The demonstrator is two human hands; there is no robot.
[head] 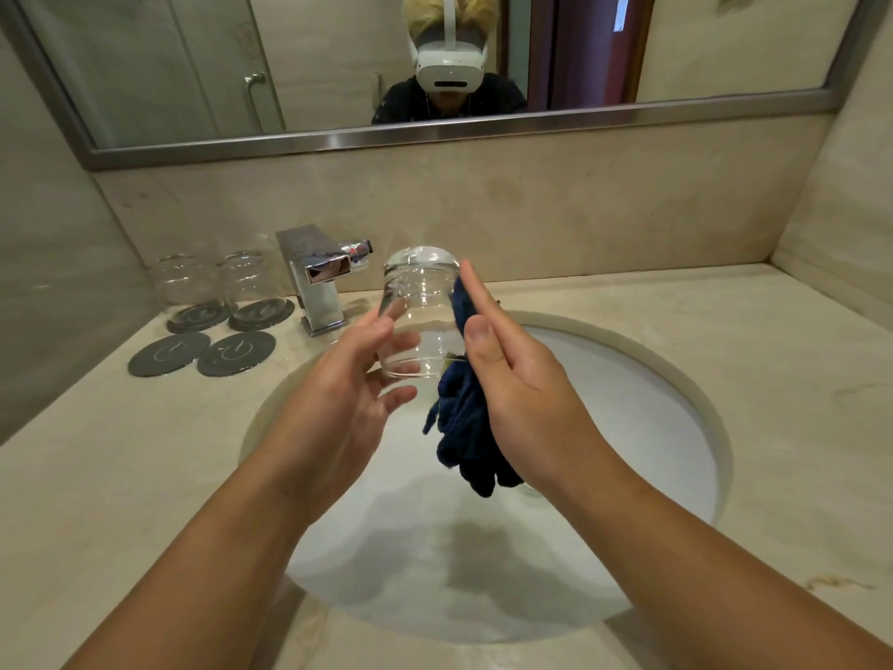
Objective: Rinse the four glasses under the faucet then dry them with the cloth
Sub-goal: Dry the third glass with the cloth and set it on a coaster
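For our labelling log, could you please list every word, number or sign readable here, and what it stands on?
No readable words or numbers.
Round grey coasters: a pale circle-and-stroke symbol, no letters.
White headset in the mirror: mark too blurred.
Pale sign on the mirrored door: too small.

Bare forearms (217,548); reflected white headset (450,65), strap; dark top (406,101).
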